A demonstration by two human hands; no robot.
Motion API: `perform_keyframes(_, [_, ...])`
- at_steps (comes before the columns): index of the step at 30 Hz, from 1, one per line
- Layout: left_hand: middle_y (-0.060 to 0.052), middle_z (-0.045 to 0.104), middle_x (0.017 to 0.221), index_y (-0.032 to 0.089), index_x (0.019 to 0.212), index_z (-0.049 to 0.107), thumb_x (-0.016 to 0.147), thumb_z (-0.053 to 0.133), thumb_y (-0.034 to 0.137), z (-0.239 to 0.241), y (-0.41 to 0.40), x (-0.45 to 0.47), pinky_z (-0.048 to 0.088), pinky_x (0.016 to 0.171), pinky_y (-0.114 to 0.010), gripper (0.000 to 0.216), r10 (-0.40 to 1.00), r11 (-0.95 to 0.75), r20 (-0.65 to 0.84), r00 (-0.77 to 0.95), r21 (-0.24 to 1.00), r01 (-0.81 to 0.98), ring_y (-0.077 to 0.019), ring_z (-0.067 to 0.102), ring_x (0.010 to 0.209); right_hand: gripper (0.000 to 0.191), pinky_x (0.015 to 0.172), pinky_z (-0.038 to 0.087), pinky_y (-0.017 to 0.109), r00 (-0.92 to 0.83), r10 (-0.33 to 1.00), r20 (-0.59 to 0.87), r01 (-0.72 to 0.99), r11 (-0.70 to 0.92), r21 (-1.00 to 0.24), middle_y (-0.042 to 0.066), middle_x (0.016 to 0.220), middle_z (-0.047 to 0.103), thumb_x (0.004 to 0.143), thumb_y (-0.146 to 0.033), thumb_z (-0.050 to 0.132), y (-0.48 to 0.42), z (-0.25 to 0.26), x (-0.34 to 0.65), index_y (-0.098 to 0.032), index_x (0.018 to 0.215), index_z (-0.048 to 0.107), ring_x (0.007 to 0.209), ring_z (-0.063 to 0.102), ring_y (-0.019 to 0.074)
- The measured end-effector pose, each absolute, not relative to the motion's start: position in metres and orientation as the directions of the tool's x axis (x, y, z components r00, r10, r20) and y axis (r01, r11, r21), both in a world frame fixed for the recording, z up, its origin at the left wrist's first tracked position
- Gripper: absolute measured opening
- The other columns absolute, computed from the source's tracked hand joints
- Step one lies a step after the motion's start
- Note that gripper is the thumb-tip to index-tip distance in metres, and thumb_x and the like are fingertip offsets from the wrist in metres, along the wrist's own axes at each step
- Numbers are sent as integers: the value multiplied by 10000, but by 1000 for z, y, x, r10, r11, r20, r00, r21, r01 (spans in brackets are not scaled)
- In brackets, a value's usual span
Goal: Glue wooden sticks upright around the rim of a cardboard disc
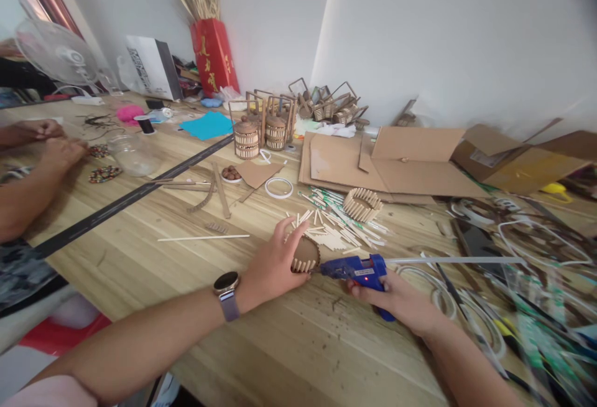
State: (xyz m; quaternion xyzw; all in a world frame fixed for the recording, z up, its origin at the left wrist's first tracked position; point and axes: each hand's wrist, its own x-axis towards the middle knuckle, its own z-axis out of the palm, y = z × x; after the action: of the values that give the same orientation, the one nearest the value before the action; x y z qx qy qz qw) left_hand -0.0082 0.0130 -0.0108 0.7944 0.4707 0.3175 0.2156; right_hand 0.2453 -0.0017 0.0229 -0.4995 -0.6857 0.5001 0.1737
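My left hand (275,261), with a watch on the wrist, is closed around the left side of a small round brown basket piece (308,251). Short pale sticks stand along part of its rim; my fingers cover its left edge. My right hand (396,298) grips a blue hot glue gun (361,270) by its handle, and a red light glows on its body. The gun's nozzle points left, right by the basket piece's edge; I cannot tell whether they touch. A long clear glue stick (457,260) juts from the gun's back. Loose pale sticks (331,233) lie just beyond.
A ring of upright sticks (362,205) and flattened cardboard (420,170) lie behind. Finished little baskets (246,136) with handles stand at the back. Cables and tools (485,320) crowd the right. Another person's hands (56,145) rest at the far left by a glass jar (135,155).
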Motion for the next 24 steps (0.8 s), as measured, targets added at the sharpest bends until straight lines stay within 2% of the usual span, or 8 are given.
perform_keyframes(8, [-131,243,1512,338,1473,225,649,798,137,-11,13,-8,453,1041,-545,1023,890,-455,299,344,636,623,-376,372,1363,460,873,492,379,-398,872,-284,579,-1,-815,57,914,691,754,-597,619,-1,19,245,-175,930,670,885,615,242])
perform_keyframes(15, [-137,234,1515,321,1478,221,658,796,140,-10,13,-8,448,1052,-535,1017,890,-453,289,352,640,621,-366,373,1366,521,917,481,404,-424,863,-276,567,15,-824,70,998,707,755,-631,609,-2,24,241,-185,1013,694,943,617,258])
perform_keyframes(19, [-134,232,1514,331,1476,228,649,812,153,-10,13,-9,459,1041,-536,1028,896,-441,281,343,647,622,-368,387,1355,510,851,500,374,-359,894,-267,573,-15,-819,52,922,698,732,-653,627,-1,19,249,-186,926,697,885,617,239])
perform_keyframes(24, [-137,239,1507,339,1477,218,631,848,162,-11,14,-10,429,1067,-552,1070,892,-450,288,348,645,618,-368,357,1375,525,640,499,302,-236,914,-329,626,-116,-771,11,658,615,682,-707,627,0,21,260,-204,814,695,682,591,199])
